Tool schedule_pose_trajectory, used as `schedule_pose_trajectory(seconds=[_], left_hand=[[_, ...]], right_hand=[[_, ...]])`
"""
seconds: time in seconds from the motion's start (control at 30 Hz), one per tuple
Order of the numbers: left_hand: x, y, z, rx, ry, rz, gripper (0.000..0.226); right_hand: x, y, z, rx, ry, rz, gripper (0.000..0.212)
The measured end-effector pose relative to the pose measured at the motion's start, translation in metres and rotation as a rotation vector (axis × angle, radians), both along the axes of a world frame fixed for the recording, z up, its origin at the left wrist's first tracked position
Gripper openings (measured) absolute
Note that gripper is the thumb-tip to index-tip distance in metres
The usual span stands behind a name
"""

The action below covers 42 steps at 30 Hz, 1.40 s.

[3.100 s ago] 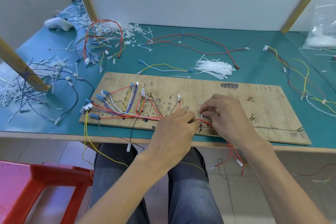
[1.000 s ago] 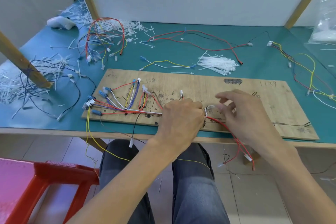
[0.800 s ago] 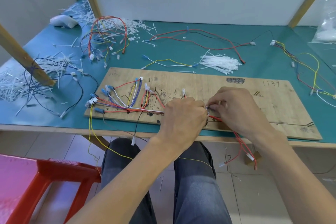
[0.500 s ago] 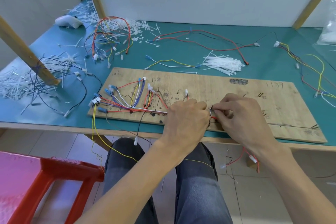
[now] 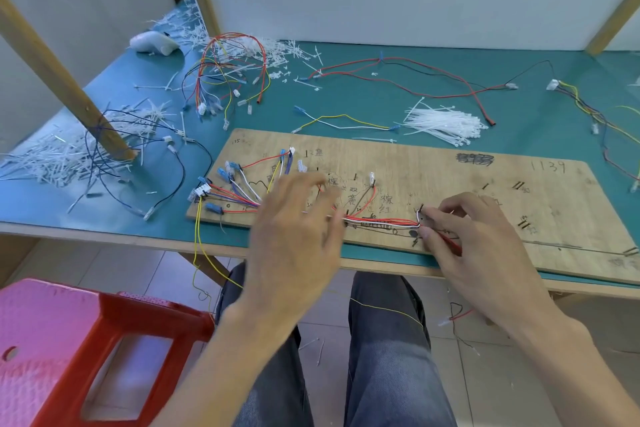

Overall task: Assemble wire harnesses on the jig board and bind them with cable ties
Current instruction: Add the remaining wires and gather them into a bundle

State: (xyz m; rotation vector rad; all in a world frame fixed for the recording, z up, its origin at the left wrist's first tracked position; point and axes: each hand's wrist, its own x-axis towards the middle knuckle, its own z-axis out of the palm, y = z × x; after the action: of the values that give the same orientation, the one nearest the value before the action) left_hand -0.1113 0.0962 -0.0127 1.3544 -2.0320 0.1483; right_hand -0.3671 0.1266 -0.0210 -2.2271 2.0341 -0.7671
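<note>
Now the wire bundle (image 5: 381, 220) runs between released left hand (image 5: 298, 229) and pinching right hand (image 5: 471, 239).

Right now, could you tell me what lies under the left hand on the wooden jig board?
Red, white and blue wires pass beneath the left hand and emerge as a red-and-white bundle; their run underneath is covered.

Your jig board (image 5: 450, 191) sits on the table (image 5: 346, 97), near edge; wire harness (image 5: 381, 220) on its left half, cable ties (image 5: 443, 123) behind it.
</note>
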Motion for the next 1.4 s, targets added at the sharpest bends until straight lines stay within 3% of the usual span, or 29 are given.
schedule_pose_trajectory(seconds=[0.1, 0.3, 0.73, 0.83, 0.97, 1.17, 1.4], left_hand=[[0.037, 0.001, -0.014, 0.083, -0.043, 0.141, 0.037], [0.05, 0.006, -0.034, 0.08, -0.122, 0.11, 0.041], [0.058, 0.009, -0.034, 0.082, -0.325, 0.122, 0.046], [0.062, 0.012, -0.033, 0.126, -0.29, 0.079, 0.053], [0.066, 0.018, -0.031, 0.152, -0.112, 0.048, 0.059], [0.112, 0.023, -0.035, 0.079, 0.189, 0.296, 0.035], [0.124, 0.007, -0.035, 0.079, 0.091, 0.327, 0.027]], right_hand=[[0.002, 0.004, -0.003, -0.022, -0.055, -0.051, 0.027], [0.008, 0.008, -0.004, -0.058, -0.199, -0.121, 0.011], [0.009, 0.007, -0.001, -0.042, -0.071, -0.133, 0.014], [0.013, 0.012, -0.001, -0.056, -0.122, -0.177, 0.021], [0.028, 0.022, 0.003, -0.127, -0.162, -0.139, 0.035], [0.021, 0.028, -0.004, -0.059, -0.122, -0.026, 0.029], [0.014, 0.019, -0.019, -0.119, -0.2, 0.024, 0.013]])
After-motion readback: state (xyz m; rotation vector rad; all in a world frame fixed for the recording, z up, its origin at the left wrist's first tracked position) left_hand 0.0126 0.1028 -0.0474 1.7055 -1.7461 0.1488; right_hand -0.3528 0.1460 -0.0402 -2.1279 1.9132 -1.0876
